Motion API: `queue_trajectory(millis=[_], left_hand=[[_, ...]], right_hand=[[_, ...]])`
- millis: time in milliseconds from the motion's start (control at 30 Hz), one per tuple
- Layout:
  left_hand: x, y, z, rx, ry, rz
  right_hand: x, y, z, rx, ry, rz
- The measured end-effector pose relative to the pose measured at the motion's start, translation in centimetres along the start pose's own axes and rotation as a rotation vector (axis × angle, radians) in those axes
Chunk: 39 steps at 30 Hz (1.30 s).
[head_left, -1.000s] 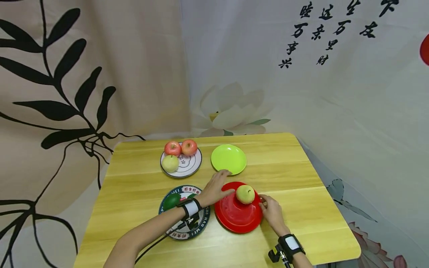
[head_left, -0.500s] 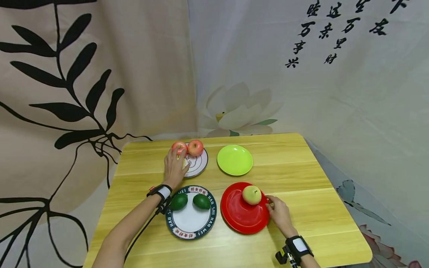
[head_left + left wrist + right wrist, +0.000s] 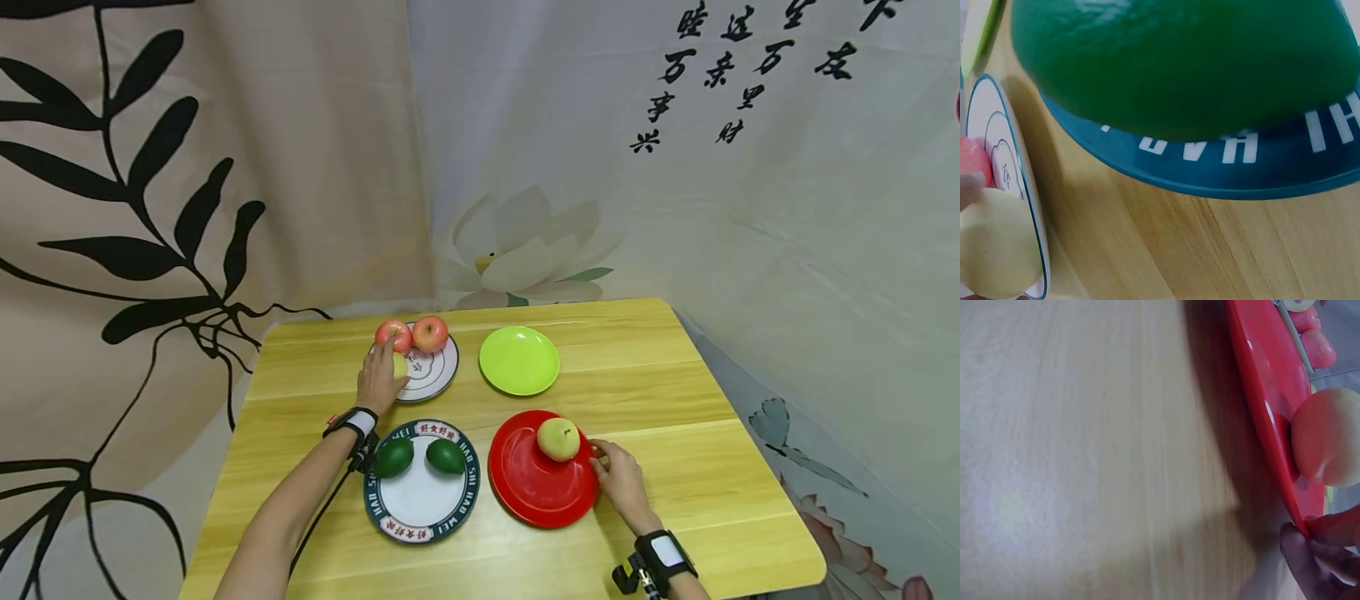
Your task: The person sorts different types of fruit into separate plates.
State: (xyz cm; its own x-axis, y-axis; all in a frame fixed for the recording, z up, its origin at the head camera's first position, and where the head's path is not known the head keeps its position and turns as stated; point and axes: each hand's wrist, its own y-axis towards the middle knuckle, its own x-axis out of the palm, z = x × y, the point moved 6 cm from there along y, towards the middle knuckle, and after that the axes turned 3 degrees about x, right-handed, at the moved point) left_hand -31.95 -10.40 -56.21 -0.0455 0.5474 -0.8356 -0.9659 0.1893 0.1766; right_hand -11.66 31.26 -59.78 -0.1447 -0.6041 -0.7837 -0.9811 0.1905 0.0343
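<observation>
My left hand (image 3: 378, 381) reaches over the small white plate (image 3: 435, 373) and grips a yellow-green apple (image 3: 1000, 244), with fingers on opposite sides of it. Two red apples (image 3: 431, 334) sit behind it on the same plate, one partly covered by the fingers. My right hand (image 3: 621, 482) pinches the right rim of a red plate (image 3: 536, 492), thumb on top and fingers below in the right wrist view. Another yellow-green apple (image 3: 558, 439) rests on the red plate, near its upper right side.
A dark-rimmed white plate (image 3: 420, 504) with two glossy green oval fruits (image 3: 446, 456) lies by the left wrist. A bright green plate (image 3: 519, 360) stands behind the red one. The wooden table (image 3: 705, 500) meets a printed curtain (image 3: 315, 183) at the back.
My left hand has moved left from beside the red plate to the yellow-green apple on the small white plate. The right hand keeps its pinch on the red rim.
</observation>
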Motion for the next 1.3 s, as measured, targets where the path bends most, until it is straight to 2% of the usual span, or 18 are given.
queue_trajectory(millis=[67,167,333,433,567,633,700,867,967,1100,1300], left_hand=[[0.2,-0.1,0.1,0.000,0.022,-0.013],[0.1,-0.4,0.7,0.034,0.045,-0.015],[-0.6,-0.5,2.6,0.155,0.001,0.025],[-1.2,-0.5,5.2,0.245,-0.044,0.032],[-1.0,-1.4,10.0,0.364,-0.124,0.016],[-0.4,-2.5,12.4,0.415,-0.171,-0.032],[0.6,-3.7,14.6,0.444,-0.220,-0.109],[3.5,-6.6,18.1,0.483,-0.270,-0.303],[5.3,-8.1,19.2,0.526,-0.231,-0.370],[7.6,-9.7,19.8,0.580,-0.162,-0.419],[9.7,-11.7,20.2,0.634,-0.101,-0.502]], right_hand=[[-0.2,-0.1,0.0,-0.011,0.002,0.015],[-0.4,-0.2,-0.2,-0.025,0.005,0.032],[-0.4,0.3,-0.4,-0.030,0.015,0.018],[-0.5,1.0,-0.7,-0.038,0.024,0.018],[-0.6,1.5,-0.9,-0.044,0.032,0.034],[-0.6,1.5,-0.8,-0.037,0.027,0.035],[-0.6,1.4,-0.6,-0.024,0.023,0.026],[-0.3,1.1,-0.1,0.000,0.023,0.002],[-0.1,0.9,0.1,0.010,0.026,0.002],[-0.1,0.7,0.2,0.022,0.032,0.006],[-0.2,0.2,0.2,0.016,0.029,0.009]])
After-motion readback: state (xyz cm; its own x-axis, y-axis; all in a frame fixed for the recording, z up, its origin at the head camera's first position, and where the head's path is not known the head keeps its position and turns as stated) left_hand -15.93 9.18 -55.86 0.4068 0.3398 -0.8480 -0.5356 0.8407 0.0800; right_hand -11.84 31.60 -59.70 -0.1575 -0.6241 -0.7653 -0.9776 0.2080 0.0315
